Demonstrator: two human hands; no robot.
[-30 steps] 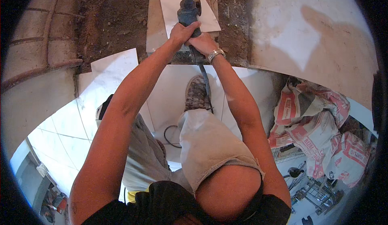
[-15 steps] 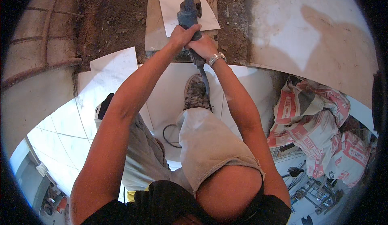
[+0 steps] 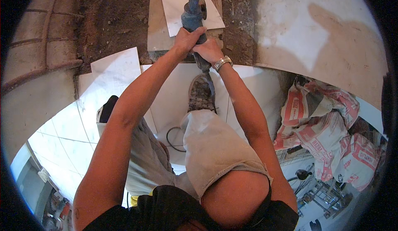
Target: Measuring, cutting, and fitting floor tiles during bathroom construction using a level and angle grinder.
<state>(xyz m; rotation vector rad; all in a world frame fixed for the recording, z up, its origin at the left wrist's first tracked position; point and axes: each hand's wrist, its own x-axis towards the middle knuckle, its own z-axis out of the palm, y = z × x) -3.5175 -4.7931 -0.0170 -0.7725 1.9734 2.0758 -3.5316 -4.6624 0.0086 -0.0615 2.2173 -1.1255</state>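
Note:
Both my hands grip a blue-grey angle grinder [image 3: 192,20], which points away from me. My left hand [image 3: 186,40] wraps around the body, and my right hand [image 3: 210,51], with a metal watch at the wrist, closes around the rear part just behind it. The grinder's disc [image 3: 203,8] stands edge-on at its right side, over a white tile [image 3: 213,18]. Whether the disc touches the tile, I cannot tell. Under the tile is a pale slab [image 3: 158,41]. A cord [image 3: 210,81] runs from the grinder's rear toward my shoe.
My shoe [image 3: 200,92] rests on white floor tiles [image 3: 168,92]. A loose tile piece [image 3: 118,65] lies to the left by bare soil [image 3: 112,19]. Rusty bars [image 3: 47,27] stand far left. Crumpled red-and-white sacks [image 3: 317,125] lie at right, below a pale panel [image 3: 290,31].
The grinder has shifted very slightly back toward me relative to the tile. Both hands keep their hold on it.

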